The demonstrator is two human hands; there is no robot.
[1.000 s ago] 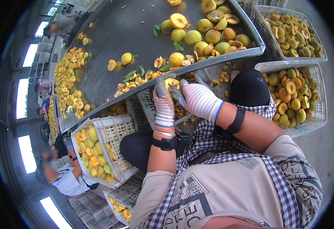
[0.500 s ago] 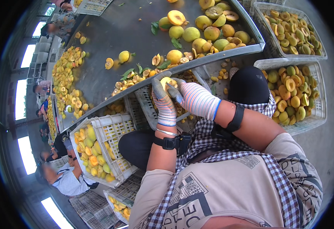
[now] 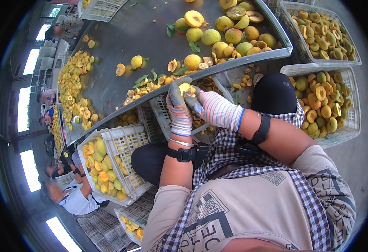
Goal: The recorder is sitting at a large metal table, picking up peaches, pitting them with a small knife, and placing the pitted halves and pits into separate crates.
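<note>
A worker's two gloved hands are closing around a single yellow fruit (image 3: pixel 186 89) beside the metal rim of a dark tabletop (image 3: pixel 116 44); whether the fruit is touching that rim cannot be told. The left hand (image 3: pixel 178 102) is clamping the fruit from its left side, and the right hand (image 3: pixel 206 104) is gripping it from the right, thumb laid across its near face, so that the fruit is sitting between the two. Both gloves are showing striped knit at the palms and wrists, with smooth grey coating over the fingers. Across the smooth, dull surface, round whole fruits (image 3: pixel 211 37) are lying among cut halves (image 3: pixel 194 19), the halves baring flat, moist orange flesh, while thin, pointed green leaves (image 3: pixel 194 47) are resting nearby. To the worker's right, a pale plastic crate (image 3: pixel 339 136) is brimming with fruit; on the left, a slatted white crate (image 3: pixel 130 148) is leaning, its yellow-and-green load facing outward.
</note>
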